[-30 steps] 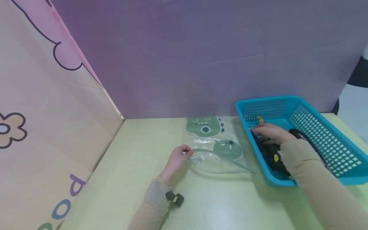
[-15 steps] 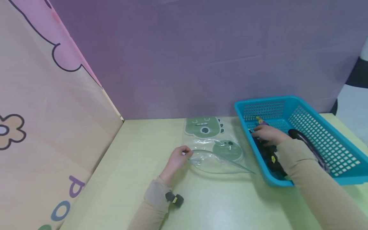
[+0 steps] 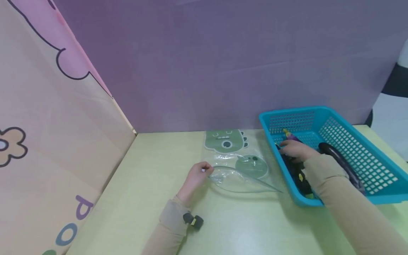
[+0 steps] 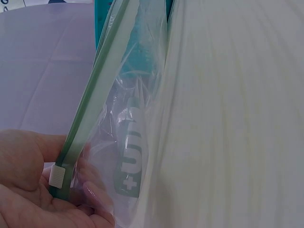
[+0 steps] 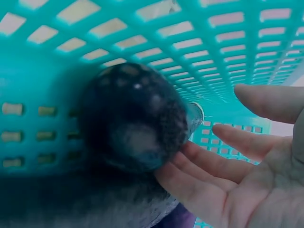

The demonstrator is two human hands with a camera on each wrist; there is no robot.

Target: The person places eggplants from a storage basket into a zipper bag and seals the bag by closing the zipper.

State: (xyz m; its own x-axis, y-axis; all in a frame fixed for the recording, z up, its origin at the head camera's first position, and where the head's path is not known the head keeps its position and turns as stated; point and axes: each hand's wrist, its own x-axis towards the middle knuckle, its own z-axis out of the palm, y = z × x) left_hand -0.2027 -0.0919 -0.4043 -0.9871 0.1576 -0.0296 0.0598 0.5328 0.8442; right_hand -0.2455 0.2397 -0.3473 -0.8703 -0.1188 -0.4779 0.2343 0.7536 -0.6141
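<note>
My left hand (image 3: pixel 195 179) pinches the mouth edge of a clear zip bag (image 3: pixel 251 166) with green cartoon prints, lying on the table with its mouth spread apart. A white slider (image 4: pixel 57 175) on the green zip strip shows between the fingers in the left wrist view. Inside the blue basket (image 3: pixel 369 138), my right hand (image 3: pixel 298 148) reaches to the left side. Its fingertips lie against the rounded end of a dark eggplant (image 5: pixel 135 118), thumb held apart. Another dark eggplant (image 3: pixel 342 163) lies along the basket's right; a purple one with a yellowish stem (image 3: pixel 290 135) lies farther back.
The basket's perforated walls stand around the right hand. A purple backdrop (image 3: pixel 197 71) rises behind the pale table (image 3: pixel 153 163), and a printed panel (image 3: pixel 63 134) closes the left side. A small black device (image 3: pixel 193 221) is strapped at the left wrist.
The right hand has shifted slightly left in the basket, and more of the purple and right-hand eggplants shows. The left hand keeps its hold on the bag.
</note>
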